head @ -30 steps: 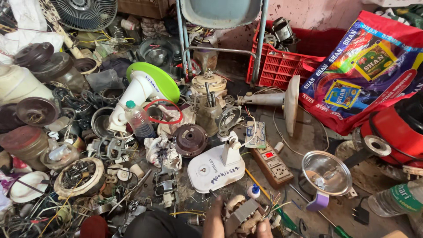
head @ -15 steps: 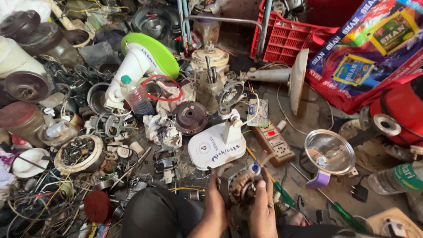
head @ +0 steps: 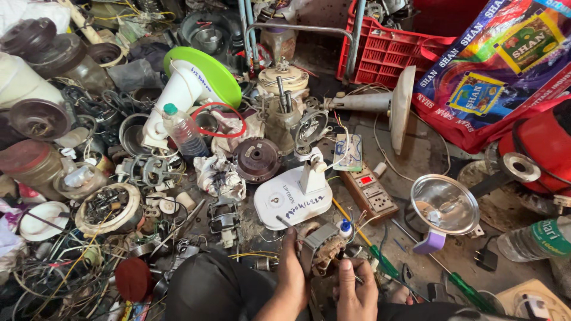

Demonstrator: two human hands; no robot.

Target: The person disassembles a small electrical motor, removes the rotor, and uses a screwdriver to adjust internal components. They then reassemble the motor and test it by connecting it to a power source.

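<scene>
1. Both hands sit at the bottom centre of my view: left hand (head: 292, 274) is wrapped against the left side of a small motor core (head: 321, 252), fingers closed on it; right hand (head: 355, 291) is curled shut around a thin tool, its tip at the motor's lower right.
2. From here the motor core lies between the 2 hands, touching both, just above the dark trouser knee (head: 208, 291).
3. Just beyond it I see a white fan base plate (head: 285, 205) with its upright stub, and a small white bottle with a blue cap (head: 344, 228) close by on the right.
4. To the right lie a brown power strip (head: 370, 193), a green-handled screwdriver (head: 380, 264) and a round metal reflector (head: 445, 204).
5. Scrap crowds the left: a clear plastic bottle (head: 184, 134), a white and green fan housing (head: 190, 80), tangled wires.
6. I cannot tell the motor's long axis for certain; its windings face up toward me, the body slightly tilted.
</scene>
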